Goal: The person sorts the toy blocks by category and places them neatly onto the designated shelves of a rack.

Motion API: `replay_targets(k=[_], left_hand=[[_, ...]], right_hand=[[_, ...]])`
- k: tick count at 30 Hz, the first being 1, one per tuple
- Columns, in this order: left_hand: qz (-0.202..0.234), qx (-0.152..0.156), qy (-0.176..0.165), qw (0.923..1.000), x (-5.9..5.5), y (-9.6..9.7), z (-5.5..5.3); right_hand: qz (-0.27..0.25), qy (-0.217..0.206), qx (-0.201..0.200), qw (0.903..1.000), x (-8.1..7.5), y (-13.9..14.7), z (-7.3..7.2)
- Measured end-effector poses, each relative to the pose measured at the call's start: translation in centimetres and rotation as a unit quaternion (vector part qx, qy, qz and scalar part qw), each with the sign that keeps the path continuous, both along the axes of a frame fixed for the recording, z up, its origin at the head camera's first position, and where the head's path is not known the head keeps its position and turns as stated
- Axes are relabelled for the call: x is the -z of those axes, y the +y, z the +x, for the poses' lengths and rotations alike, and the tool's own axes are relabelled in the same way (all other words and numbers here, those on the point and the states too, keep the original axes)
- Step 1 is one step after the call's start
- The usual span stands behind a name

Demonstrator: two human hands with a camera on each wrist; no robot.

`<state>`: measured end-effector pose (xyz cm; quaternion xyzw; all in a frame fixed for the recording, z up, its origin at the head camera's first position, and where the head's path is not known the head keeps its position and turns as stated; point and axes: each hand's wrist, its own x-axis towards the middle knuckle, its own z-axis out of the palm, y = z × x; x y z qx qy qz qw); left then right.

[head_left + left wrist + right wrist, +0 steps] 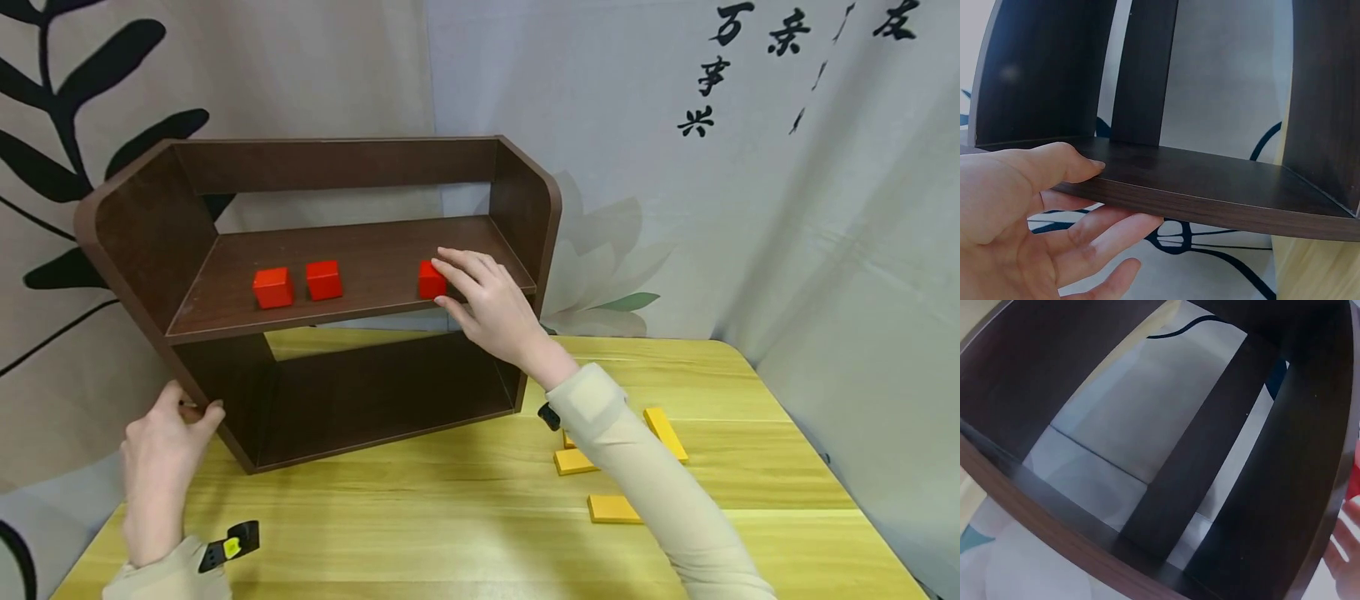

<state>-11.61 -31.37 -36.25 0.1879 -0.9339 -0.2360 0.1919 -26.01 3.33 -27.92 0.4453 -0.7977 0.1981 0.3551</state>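
A dark brown two-tier shelf (352, 327) stands at the left back of the table. My left hand (167, 450) grips the front edge of its left side panel. In the left wrist view, the thumb (1085, 165) lies on one face of that panel and the fingers are round the other side. On the upper tier, my right hand (491, 304) pinches the rightmost red cube (431, 281) between thumb and fingertips, hiding its right part. Two more red cubes, one at the left (273, 288) and another beside it (324, 281), sit on the same tier.
Several yellow wooden blocks (615, 509) lie on the table (420, 517) at the right, partly hidden by the right sleeve (645, 467). Behind the shelf hangs a pale printed curtain (615, 100). At the lower left edge is a black curved object (21, 554).
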Motion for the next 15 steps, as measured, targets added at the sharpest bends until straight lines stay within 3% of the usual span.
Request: replay_targets(k=[4, 15], left_hand=[[0.000, 0.000, 0.001, 1.0000, -0.1, -0.2, -0.2], [-0.008, 0.008, 0.020, 0.9997, -0.1, -0.5, -0.8]], right_hand=[[0.013, 0.036, 0.021, 0.9990, 0.2, -0.3, 0.4], [0.017, 0.022, 0.023, 0.9993, 0.4, -1.7, 0.6]])
